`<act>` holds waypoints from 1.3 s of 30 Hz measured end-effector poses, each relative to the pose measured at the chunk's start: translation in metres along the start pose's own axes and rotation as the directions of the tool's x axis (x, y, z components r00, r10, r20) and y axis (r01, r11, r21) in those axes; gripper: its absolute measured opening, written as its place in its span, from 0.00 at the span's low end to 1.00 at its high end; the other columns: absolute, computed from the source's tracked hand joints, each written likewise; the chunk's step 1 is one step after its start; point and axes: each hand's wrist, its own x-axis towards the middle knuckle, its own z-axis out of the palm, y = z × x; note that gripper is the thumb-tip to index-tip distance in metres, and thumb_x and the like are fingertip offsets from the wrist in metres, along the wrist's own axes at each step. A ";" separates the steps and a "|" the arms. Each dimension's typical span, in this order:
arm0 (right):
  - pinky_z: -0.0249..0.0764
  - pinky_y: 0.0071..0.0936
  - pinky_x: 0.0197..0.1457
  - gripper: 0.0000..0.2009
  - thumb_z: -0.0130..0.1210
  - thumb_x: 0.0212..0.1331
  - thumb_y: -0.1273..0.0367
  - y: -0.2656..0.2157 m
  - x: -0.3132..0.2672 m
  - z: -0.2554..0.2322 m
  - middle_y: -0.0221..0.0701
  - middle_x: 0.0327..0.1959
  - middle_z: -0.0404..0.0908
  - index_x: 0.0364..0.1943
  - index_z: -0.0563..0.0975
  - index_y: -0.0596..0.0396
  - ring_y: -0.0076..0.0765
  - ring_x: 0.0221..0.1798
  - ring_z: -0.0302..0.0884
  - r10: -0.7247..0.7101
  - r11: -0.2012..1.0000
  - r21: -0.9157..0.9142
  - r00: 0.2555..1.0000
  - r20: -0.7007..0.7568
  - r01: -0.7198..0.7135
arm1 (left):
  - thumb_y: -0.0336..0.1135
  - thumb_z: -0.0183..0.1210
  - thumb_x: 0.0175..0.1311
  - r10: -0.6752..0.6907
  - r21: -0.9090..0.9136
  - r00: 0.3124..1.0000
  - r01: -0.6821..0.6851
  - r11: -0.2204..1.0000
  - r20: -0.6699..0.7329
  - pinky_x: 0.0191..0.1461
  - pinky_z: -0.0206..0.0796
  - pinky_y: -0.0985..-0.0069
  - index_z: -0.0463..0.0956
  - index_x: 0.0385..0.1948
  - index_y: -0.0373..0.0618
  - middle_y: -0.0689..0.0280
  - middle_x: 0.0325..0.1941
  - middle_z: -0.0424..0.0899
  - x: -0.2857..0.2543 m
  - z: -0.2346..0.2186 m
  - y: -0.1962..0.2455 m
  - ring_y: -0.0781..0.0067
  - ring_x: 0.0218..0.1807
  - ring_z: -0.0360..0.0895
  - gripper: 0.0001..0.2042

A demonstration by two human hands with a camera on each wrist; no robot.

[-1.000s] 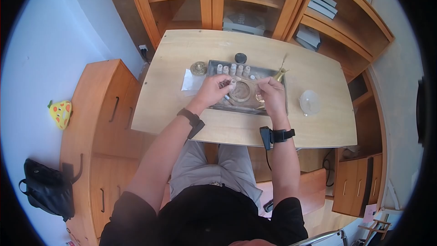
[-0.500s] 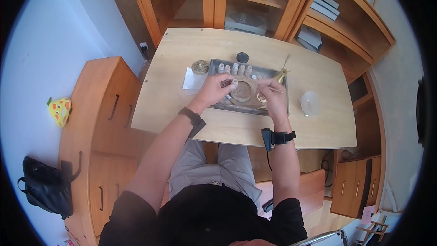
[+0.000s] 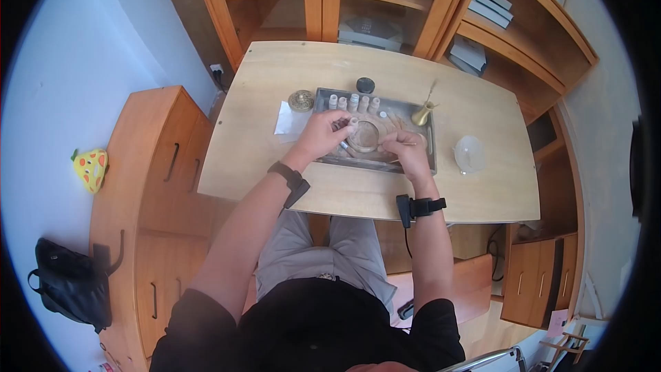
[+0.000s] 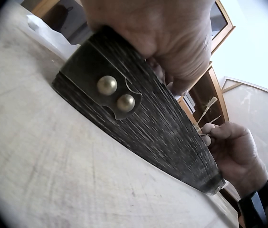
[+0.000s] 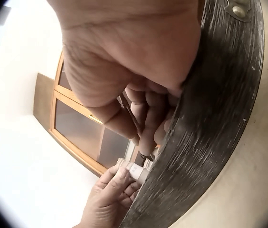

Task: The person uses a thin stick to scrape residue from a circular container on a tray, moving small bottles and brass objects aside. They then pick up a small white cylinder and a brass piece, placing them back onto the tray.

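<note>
My left hand (image 3: 321, 136) pinches a small pale vial (image 5: 135, 171) with a white label, tilted, over the left rim of a round dish (image 3: 365, 139). That dish sits in the dark wooden tray (image 3: 434, 157). At the dish's right side, low over the tray, my right hand (image 3: 410, 156) grips a thin stick-like tool (image 5: 130, 114) between thumb and fingers. Its working tip is hard to make out. Several similar vials (image 3: 354, 102) stand in a row along the tray's back left. A small white cap (image 3: 383, 115) lies near them.
A brass vase (image 3: 421, 116) with thin tools stands at the tray's right. Farther right is a clear bowl (image 3: 469, 154). Behind the tray lies a black round lid (image 3: 365, 85). An openwork brass lid (image 3: 301, 100) and white paper (image 3: 292, 120) lie to the left.
My right hand has lowered toward me and slightly left, from beside the brass vase to the dish's right edge, still gripping the stick. My left hand stays at the dish with the vial.
</note>
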 end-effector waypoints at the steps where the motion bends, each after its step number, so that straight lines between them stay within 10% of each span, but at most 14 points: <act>1: 0.74 0.20 0.38 0.06 0.59 0.59 0.75 0.001 0.001 -0.002 0.32 0.30 0.89 0.35 0.86 0.60 0.23 0.31 0.81 0.019 1.000 0.012 1.000 0.007 -0.019 | 0.32 0.68 0.67 -0.001 -0.001 1.000 0.001 1.000 0.002 0.39 0.76 0.80 0.84 0.47 0.38 0.68 0.35 0.89 0.000 0.000 0.000 0.85 0.33 0.81 0.11; 20: 0.75 0.22 0.40 0.05 0.58 0.66 0.75 -0.005 0.005 -0.008 0.35 0.33 0.87 0.38 0.84 0.62 0.26 0.33 0.80 -0.074 0.881 0.463 0.994 -0.076 0.101 | 0.32 0.68 0.67 0.016 0.012 1.000 -0.016 1.000 0.002 0.39 0.76 0.79 0.84 0.47 0.37 0.67 0.35 0.89 0.000 0.000 0.001 0.85 0.33 0.82 0.11; 29: 0.75 0.21 0.44 0.06 0.58 0.65 0.76 -0.020 0.002 0.010 0.31 0.36 0.87 0.42 0.84 0.61 0.23 0.36 0.80 -0.175 0.974 0.129 0.982 -0.077 0.184 | 0.32 0.69 0.67 -0.016 -0.026 1.000 0.016 1.000 0.006 0.39 0.76 0.80 0.84 0.46 0.38 0.68 0.35 0.89 0.000 0.000 0.001 0.85 0.33 0.82 0.11; 39: 0.72 0.19 0.38 0.06 0.60 0.61 0.78 -0.012 0.001 0.006 0.26 0.33 0.85 0.40 0.86 0.61 0.17 0.33 0.77 -0.135 0.965 0.203 0.979 -0.150 0.164 | 0.31 0.68 0.66 -0.001 0.002 1.000 0.001 1.000 -0.008 0.39 0.75 0.80 0.85 0.46 0.38 0.69 0.34 0.88 -0.001 0.000 0.003 0.86 0.32 0.80 0.10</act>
